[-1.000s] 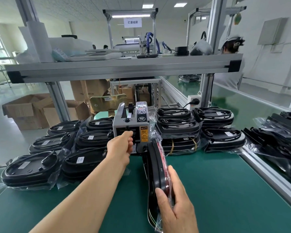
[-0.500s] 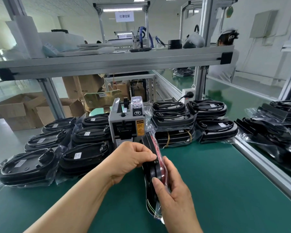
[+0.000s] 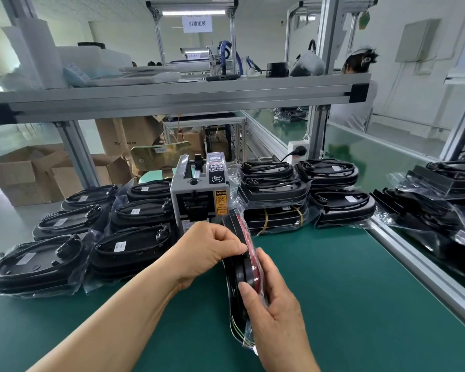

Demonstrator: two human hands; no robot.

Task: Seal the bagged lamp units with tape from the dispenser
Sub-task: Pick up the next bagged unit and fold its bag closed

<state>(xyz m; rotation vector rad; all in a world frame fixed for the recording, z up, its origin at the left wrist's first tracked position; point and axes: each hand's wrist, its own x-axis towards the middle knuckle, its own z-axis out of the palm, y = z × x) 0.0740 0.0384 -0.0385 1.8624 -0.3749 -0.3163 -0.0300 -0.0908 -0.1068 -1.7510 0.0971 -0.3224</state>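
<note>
Head view of a sealing station. A black lamp unit with a red lens in a clear plastic bag [image 3: 242,272] stands on edge on the green worktop [image 3: 346,291], directly in front of the grey box-shaped tape dispenser [image 3: 199,200]. The left hand [image 3: 209,248] has its fingers [image 3: 234,244] curled together and pinched on the upper edge of the bag; whether a tape strip lies under them cannot be told. The right hand [image 3: 277,315] grips the unit's lower part, thumb across the black face and fingers wrapped behind. Stacks of bagged black lamp units [image 3: 91,237] lie to the left of the dispenser, further bagged stacks [image 3: 306,194] to its right. An aluminium shelf [image 3: 172,98] spans overhead, and brown cardboard boxes [image 3: 24,173] stand on the floor beyond.
</note>
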